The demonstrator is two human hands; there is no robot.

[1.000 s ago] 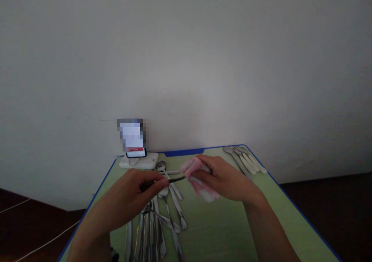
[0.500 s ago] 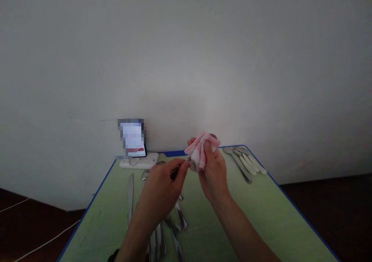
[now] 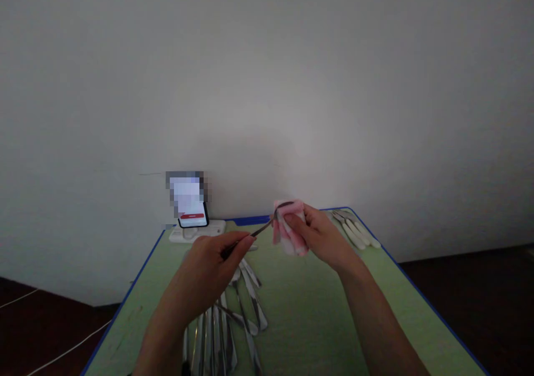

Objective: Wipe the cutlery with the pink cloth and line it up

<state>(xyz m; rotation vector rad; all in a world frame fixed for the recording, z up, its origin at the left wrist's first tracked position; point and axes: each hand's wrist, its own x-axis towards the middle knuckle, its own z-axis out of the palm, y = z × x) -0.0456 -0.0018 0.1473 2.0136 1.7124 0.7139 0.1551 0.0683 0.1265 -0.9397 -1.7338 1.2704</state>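
head view: the person's left hand (image 3: 214,267) pinches a slender silver metal spoon (image 3: 263,228) by its handle, above a green, blue-edged table (image 3: 312,320). the right hand (image 3: 323,237) clutches a soft pink-and-white cloth (image 3: 292,245) at its bowl.

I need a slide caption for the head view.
Left hand holds a spoon against a pink-white cloth in the right hand, above cutlery on a green table.

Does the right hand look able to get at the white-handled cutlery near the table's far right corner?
Likely yes, once freed: the right hand is holding a pink-and-white cloth against a spoon, but nothing visible covers the white-handled cutlery.
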